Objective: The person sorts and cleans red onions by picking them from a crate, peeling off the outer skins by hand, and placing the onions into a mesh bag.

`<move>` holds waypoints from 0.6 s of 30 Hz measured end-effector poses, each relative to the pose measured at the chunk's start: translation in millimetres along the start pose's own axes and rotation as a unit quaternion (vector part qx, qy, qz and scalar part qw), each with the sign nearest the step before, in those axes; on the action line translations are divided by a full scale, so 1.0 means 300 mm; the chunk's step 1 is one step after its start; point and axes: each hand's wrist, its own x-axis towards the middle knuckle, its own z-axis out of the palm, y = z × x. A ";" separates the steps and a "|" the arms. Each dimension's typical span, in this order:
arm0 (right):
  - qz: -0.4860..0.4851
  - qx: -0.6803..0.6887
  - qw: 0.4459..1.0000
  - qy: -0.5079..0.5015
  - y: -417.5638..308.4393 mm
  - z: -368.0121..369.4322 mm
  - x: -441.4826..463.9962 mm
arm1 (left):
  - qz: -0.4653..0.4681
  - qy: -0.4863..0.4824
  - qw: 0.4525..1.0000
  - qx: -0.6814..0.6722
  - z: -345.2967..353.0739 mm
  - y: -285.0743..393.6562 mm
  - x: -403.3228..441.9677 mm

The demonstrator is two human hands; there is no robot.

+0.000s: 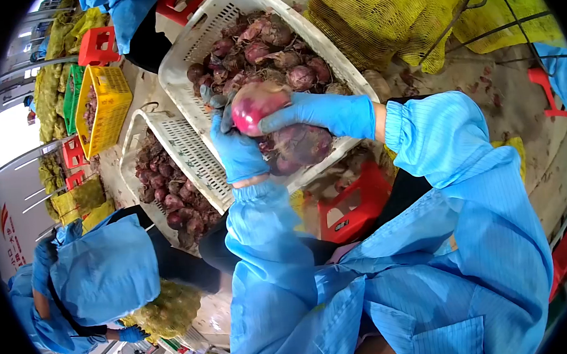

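Note:
A large red onion point(259, 105) with shiny pink-purple skin is held between both hands over a white perforated crate point(185, 42). My left hand point(237, 150), in a blue glove with darkened fingertips, wraps the onion from the left. A small orange and dark thing shows by its fingers, too small to name. From the right, my right hand point(325, 113), also gloved, presses its thumb and fingers against the onion. Many red onions point(275, 52) with dry roots and loose skins fill the crate below.
A second white crate point(193, 150) with onions stands to the left. Nearby are a yellow crate point(107, 100), a red stool point(354, 205) and yellow mesh sacks point(377, 16). A co-worker in blue point(106, 268) sits at the lower left; another person's blue sleeve point(129, 17) shows above.

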 end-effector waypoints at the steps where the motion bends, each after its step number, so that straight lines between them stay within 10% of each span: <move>1: -0.011 -0.002 1.000 0.018 0.014 -0.008 0.014 | -0.042 0.001 0.998 -0.052 0.000 -0.011 0.005; 9: -0.004 -0.030 0.998 0.058 0.050 -0.018 0.030 | -0.240 0.084 0.889 -0.382 -0.058 -0.192 0.094; 15: 0.071 0.179 0.973 0.127 -0.082 0.015 0.002 | -0.246 0.106 0.960 -0.079 -0.151 -0.403 0.002; 18: 0.063 0.256 0.957 0.120 -0.079 -0.035 0.043 | -0.222 -0.094 0.959 0.147 -0.111 -0.510 -0.179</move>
